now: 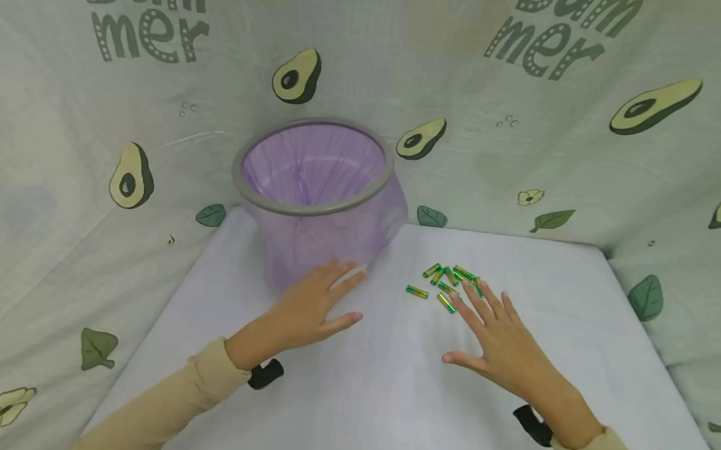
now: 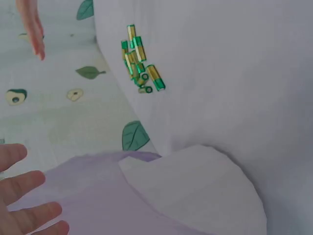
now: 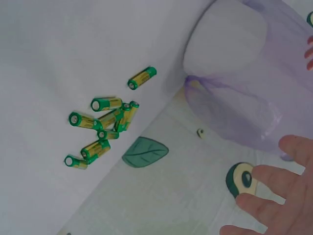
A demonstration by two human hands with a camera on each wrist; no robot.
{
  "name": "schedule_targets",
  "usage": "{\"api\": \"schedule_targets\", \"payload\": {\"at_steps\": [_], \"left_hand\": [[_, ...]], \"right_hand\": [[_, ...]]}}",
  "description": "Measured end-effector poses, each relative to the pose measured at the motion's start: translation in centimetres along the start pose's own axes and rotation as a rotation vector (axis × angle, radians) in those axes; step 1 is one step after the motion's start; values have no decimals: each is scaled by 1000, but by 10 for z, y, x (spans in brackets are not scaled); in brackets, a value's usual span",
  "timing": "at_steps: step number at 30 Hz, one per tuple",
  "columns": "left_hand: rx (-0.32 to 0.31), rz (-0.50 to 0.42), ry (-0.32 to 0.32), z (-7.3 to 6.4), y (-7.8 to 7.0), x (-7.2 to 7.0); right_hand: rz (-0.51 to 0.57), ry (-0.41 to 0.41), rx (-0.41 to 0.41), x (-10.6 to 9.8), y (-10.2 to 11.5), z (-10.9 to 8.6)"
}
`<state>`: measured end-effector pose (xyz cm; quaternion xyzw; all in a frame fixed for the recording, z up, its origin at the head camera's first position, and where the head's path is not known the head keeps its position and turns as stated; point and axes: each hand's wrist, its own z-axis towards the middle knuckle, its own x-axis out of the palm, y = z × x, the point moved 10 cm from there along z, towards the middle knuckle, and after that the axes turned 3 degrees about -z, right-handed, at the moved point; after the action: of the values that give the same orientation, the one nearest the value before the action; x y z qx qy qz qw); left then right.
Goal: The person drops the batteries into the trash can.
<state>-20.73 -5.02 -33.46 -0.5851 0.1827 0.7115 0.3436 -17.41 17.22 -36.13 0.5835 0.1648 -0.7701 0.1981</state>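
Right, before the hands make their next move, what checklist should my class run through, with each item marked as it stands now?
1. Right hand free: ok, fingers spread, holding nothing.
2. Left hand free: ok, fingers extended, gripping nothing.
3. Left hand clear of the bin: cannot tell; it overlaps the bin in the head view.
4. Bin upright, mouth uncovered: ok, the grey rim is on top.
5. Bin's inside bottom checked: cannot tell, hidden from view.
6. Batteries gathered in one group: not ok, at least one lies apart.
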Motion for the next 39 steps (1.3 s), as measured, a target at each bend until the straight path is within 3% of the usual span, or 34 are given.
{"api": "schedule_targets", "payload": {"at_steps": [7, 14, 18, 23, 26, 30, 33, 39], "left_hand": [[-61, -128, -271, -12, 23, -46], [-224, -251, -468, -26, 71, -84], [-353, -436, -571, -37, 109, -102], [-505, -778, -689, -51, 152, -114], [-555, -1022, -732, -54, 168, -113], [-573, -1321, -753, -52, 181, -106], [-602, -1446, -739, -48, 186, -101], [-647, -1664, -686, -36, 191, -92]], "right_hand": [[14, 16, 26, -3, -6, 0], [34, -83, -8, -4, -17, 3], [54, -138, -19, -3, -26, 4], [116, -156, 2, 0, -36, 7], [158, -110, 48, 6, -43, 11], [218, -9, 139, 20, -55, 16], [267, 38, 192, 31, -63, 19], [376, 55, 245, 51, -78, 20]]}}
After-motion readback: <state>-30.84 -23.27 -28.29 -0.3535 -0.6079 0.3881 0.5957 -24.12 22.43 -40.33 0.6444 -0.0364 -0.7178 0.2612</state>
